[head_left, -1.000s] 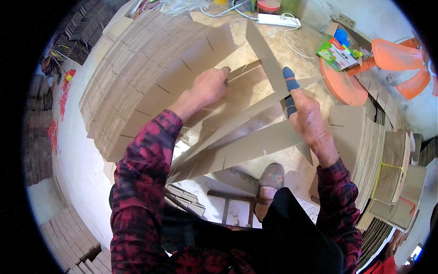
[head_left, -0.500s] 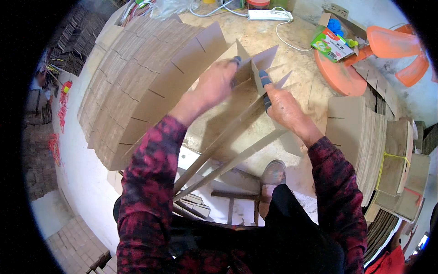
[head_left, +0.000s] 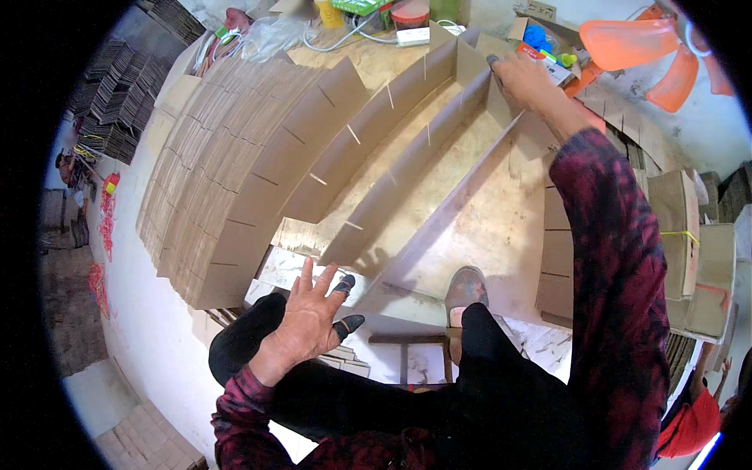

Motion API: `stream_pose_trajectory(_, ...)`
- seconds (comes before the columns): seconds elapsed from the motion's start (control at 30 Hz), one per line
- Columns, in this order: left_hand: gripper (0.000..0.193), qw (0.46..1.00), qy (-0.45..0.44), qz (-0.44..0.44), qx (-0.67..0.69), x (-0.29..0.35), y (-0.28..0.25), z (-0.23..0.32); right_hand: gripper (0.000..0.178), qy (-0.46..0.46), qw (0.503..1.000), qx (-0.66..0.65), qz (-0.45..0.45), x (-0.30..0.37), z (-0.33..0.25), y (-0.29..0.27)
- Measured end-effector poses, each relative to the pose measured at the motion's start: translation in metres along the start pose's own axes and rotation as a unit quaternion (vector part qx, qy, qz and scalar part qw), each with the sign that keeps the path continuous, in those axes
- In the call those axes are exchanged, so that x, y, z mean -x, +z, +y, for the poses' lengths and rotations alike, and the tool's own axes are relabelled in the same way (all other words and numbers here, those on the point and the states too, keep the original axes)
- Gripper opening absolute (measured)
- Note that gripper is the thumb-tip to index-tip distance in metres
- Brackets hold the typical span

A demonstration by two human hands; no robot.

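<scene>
Brown corrugated cardboard covers most of the worktable: a large fanned stack of slotted brown cardboard strips (head_left: 235,180) lies on the left part, and beside it stands an assembled grid of long slotted cardboard dividers (head_left: 423,149) on the pale wooden table (head_left: 486,227). Half a second ago both hands were together on the dividers at the middle of the table. Now the right hand (head_left: 525,78) is stretched to the far end and grips the top edge of one cross strip between thumb and fingers. The left hand (head_left: 309,317) has come back near the knee, fingers spread wide, holding nothing. At the far right lies an orange plastic fan blade (head_left: 634,47).
</scene>
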State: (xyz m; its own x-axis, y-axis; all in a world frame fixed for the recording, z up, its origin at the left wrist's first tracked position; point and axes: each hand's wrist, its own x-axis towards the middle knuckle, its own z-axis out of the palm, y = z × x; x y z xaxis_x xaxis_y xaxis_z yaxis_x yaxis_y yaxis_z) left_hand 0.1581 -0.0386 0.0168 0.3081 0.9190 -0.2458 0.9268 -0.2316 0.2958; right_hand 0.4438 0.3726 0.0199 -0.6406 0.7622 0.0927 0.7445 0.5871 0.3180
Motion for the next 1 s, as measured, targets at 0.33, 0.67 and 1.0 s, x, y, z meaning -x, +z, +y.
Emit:
stream_pose_trajectory(0.33, 0.024, 0.981, -0.113, 0.072, 0.140, 0.017, 0.033, 0.024, 0.049, 0.141, 0.976, -0.112, 0.123, 0.314, -0.047, -0.009)
stream_pose_trajectory(0.67, 0.013, 0.959, -0.110, 0.215, 0.146, 0.010, 0.065, 0.040, 0.037, 0.350, 0.905, -0.234, 0.060, 0.415, -0.019, -0.013)
stream_pose_trajectory(1.0, 0.054, 0.851, -0.263, 0.442, 0.107, -0.028, 0.021, -0.061, 0.022, 0.377, 0.821, -0.382, 0.197, 0.409, -0.024, -0.066)
